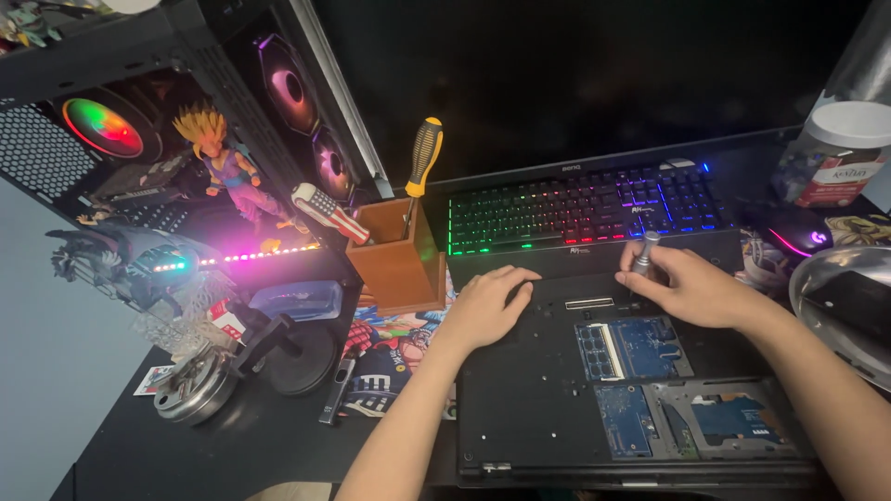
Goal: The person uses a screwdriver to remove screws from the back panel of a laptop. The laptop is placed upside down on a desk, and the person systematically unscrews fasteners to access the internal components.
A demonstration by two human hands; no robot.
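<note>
Head view of a dark counter (186,455) with an upturned black laptop (529,399) lying at its near edge, base panel removed. Blue circuit boards (640,348) show in the open bays on the laptop's right half.

Left hand (484,306): lies flat, palm down and fingers loosely curled, on the far left part of the laptop base; it grasps nothing.

Right hand (691,288): clenched around a small silver screwdriver (645,252), held upright with its tip at the far edge of the laptop base, just beyond the open bays. The tip itself is hidden by the fingers.

Behind the laptop, toward the far edge of the counter, a backlit keyboard (575,209) glows green through red to blue. Left of it stands a wooden holder (399,264) carrying a yellow-and-black screwdriver (422,158) and a tool with a red, white and blue striped handle (329,213).

Far right corner: a clear jar (835,158) with a white lid and a red-and-white label band, with a black mouse (796,230) near it.

Left side: an open computer case with lit fans (107,125), a blond figurine (223,162), and a colourful printed mat (390,348) partly under the laptop's left edge.
</note>
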